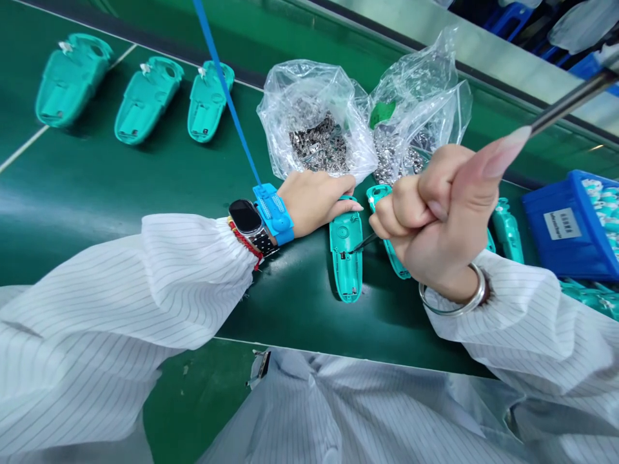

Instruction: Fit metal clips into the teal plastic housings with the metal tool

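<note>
My left hand lies on the top end of a teal plastic shell on the green belt, fingers curled over it and holding it steady. My right hand is closed in a fist around a thin dark tool, thumb raised. The tool's tip touches the inside of the shell near a small metal part. A second teal shell lies partly hidden under my right hand.
Two clear bags of small metal parts sit behind my hands. Three teal shells lie far left on the belt. A blue bin of parts stands right, beside more shells.
</note>
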A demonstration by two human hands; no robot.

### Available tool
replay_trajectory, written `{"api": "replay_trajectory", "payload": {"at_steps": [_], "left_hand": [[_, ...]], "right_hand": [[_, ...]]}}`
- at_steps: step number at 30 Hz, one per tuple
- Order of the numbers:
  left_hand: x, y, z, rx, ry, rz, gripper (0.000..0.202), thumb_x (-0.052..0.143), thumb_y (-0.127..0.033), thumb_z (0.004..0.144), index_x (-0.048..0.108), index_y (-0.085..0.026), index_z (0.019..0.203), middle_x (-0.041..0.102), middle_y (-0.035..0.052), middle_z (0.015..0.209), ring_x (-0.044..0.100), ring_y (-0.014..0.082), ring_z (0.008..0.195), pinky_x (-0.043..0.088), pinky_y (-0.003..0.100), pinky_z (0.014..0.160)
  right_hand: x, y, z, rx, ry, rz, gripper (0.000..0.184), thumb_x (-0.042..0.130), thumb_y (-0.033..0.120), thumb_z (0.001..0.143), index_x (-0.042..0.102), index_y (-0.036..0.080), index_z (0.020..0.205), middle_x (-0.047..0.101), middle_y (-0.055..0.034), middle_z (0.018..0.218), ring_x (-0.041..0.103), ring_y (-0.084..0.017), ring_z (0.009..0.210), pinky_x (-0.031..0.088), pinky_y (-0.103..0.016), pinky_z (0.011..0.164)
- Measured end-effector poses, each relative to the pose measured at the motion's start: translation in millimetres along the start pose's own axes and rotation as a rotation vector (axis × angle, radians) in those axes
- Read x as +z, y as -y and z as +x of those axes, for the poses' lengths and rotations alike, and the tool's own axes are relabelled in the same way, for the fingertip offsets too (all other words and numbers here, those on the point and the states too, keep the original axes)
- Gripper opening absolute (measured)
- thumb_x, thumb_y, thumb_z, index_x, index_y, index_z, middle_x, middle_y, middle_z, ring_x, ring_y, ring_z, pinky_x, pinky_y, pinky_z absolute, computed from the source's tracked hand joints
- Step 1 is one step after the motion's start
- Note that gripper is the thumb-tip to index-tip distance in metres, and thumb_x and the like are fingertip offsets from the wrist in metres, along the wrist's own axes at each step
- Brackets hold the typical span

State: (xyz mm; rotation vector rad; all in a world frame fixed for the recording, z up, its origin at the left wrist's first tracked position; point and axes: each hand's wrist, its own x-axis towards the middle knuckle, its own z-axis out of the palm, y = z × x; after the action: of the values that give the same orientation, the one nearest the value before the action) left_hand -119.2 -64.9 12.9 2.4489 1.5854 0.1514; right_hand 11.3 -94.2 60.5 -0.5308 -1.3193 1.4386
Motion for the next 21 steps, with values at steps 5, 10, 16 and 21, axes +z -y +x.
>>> {"api": "replay_trajectory", "payload": {"at_steps": [5, 10, 16, 21], "left_hand": [[1.9, -1, 1, -0.008, 0.002, -0.026, 0.046, 0.033, -0.056, 0.088, 0.054, -0.021, 0.109, 0.062, 0.0055, 0.096, 0.057, 0.0194, 0.08, 0.013, 0.025, 0.056], [1.8, -1, 1, -0.013, -0.007, -0.034, 0.044, 0.035, -0.055, 0.088, 0.056, -0.02, 0.106, 0.061, 0.005, 0.094, 0.056, 0.0193, 0.08, 0.013, 0.025, 0.056], [1.5, 2, -1, 0.042, -0.013, -0.028, 0.043, 0.032, -0.054, 0.089, 0.055, -0.022, 0.107, 0.062, 0.0034, 0.087, 0.055, 0.0174, 0.078, 0.015, 0.026, 0.056], [2.9, 4, 0, 0.047, -0.016, -0.052, 0.038, 0.036, -0.052, 0.089, 0.056, -0.022, 0.102, 0.061, 0.0013, 0.083, 0.054, 0.015, 0.073, 0.014, 0.025, 0.055]], "right_hand": [[5, -3, -8, -0.015, 0.002, 0.088, 0.057, 0.053, 0.043, 0.084, 0.017, 0.011, 0.053, 0.009, 0.0045, 0.044, 0.017, 0.003, 0.035, 0.014, -0.016, 0.036], [1, -12, -11, -0.086, 0.03, 0.12, 0.054, 0.055, 0.04, 0.083, 0.019, 0.012, 0.054, 0.013, 0.0036, 0.044, 0.022, 0.003, 0.035, 0.014, -0.019, 0.037], [-4, -8, -4, -0.036, 0.042, 0.133, 0.048, 0.055, 0.042, 0.082, 0.026, 0.015, 0.054, 0.013, 0.0037, 0.046, 0.018, 0.0, 0.035, 0.016, -0.018, 0.034], [0, -6, -5, -0.013, 0.059, 0.092, 0.048, 0.049, 0.043, 0.085, 0.025, 0.014, 0.055, 0.014, 0.0035, 0.045, 0.019, 0.0, 0.035, 0.018, -0.016, 0.036]]}}
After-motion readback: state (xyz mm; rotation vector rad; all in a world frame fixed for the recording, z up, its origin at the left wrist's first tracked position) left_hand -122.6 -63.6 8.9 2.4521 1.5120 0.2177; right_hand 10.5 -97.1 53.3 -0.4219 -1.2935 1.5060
